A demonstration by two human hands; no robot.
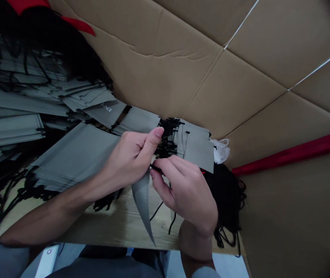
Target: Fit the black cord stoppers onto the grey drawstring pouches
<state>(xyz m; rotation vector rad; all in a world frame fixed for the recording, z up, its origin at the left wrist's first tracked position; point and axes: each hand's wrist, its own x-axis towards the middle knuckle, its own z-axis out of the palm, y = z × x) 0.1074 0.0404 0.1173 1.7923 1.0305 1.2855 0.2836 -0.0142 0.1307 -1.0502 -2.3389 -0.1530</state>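
Note:
My left hand (134, 154) is closed with its thumb raised, gripping a grey flat fabric pouch (142, 197) whose pointed lower part hangs below the hand. Close beside it, my right hand (186, 187) pinches a black cord (155, 168) at the pouch's edge. Two cord ends (172, 224) dangle beneath the fingers. Left of my hands lies a stack of grey pouches (75, 156) with black cords along its lower edge. Beyond my right hand sits another grey pouch stack (199, 144), with bunched black cord ends (167, 135) next to it. My fingers partly hide where cord and pouch meet.
Cardboard (165, 58) walls off the back and right of the wooden table (109, 227). More grey pouches (8, 96) are heaped at the left. A black cord bundle (228, 204) hangs over the right front edge, near a clear plastic bag (222, 150) and a red strip (292, 152).

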